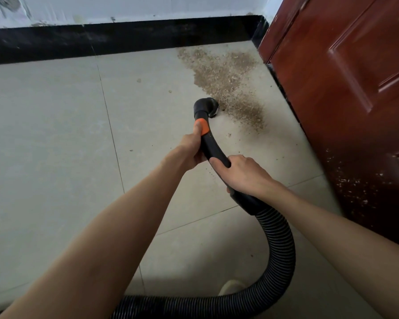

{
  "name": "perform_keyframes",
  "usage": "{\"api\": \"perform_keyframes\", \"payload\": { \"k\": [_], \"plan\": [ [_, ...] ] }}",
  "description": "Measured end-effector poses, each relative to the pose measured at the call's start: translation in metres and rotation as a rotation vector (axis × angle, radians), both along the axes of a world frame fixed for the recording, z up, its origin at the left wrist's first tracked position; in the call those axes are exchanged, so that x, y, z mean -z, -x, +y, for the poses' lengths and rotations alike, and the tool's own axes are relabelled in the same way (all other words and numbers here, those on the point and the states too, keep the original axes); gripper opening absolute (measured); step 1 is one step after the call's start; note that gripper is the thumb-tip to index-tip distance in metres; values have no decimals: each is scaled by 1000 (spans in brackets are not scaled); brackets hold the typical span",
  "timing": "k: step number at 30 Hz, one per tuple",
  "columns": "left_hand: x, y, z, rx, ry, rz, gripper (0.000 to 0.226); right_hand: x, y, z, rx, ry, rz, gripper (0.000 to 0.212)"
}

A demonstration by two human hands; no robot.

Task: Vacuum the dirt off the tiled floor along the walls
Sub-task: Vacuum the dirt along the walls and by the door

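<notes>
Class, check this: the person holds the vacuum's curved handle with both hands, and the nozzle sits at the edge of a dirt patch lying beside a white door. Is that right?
Not quite: the door is reddish-brown, not white, as the head view shows. The rest stands: left hand and right hand both hold the curved handle, and the nozzle sits at the edge of the dirt patch.

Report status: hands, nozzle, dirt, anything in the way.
Left hand and right hand both grip the black handle. Nozzle at near edge of dirt patch; most dirt unvacuumed. Red door borders patch on right.
</notes>
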State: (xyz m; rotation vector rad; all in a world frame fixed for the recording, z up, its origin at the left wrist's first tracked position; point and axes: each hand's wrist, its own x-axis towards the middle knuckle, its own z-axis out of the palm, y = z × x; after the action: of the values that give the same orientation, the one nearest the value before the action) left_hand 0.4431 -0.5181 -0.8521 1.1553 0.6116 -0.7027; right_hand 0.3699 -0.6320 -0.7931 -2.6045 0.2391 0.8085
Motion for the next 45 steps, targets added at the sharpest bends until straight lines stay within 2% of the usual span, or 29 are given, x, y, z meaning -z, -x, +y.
{"api": "perform_keyframes", "payload": {
  "k": [7,12,19,25,30,34,39,45],
  "plan": [
    [2,-8,-2,66,-19,-29,47,8,-8,1,30,34,-21,50],
    [-5,-11,9,109,27,-39,46,3,-10,5,69,-45,-20,49],
    [-23,-18,52,68,7,-83,40,-3,-9,25,-11,-192,-66,48],
    [-24,10,95,-96,27,-89,39,3,-8,47,-109,-273,2,47],
    [-15,43,114,-193,85,-61,36,8,-9,68,-151,-267,-48,42],
    [-14,56,126,-249,97,-69,41,10,-3,78,-219,-229,-65,47],
    [-13,68,122,-542,-26,-101,30,1,11,63,-238,-293,-52,52],
    [-11,74,110,-423,-16,-130,34,2,14,45,-185,-335,36,44]
  ]
}}
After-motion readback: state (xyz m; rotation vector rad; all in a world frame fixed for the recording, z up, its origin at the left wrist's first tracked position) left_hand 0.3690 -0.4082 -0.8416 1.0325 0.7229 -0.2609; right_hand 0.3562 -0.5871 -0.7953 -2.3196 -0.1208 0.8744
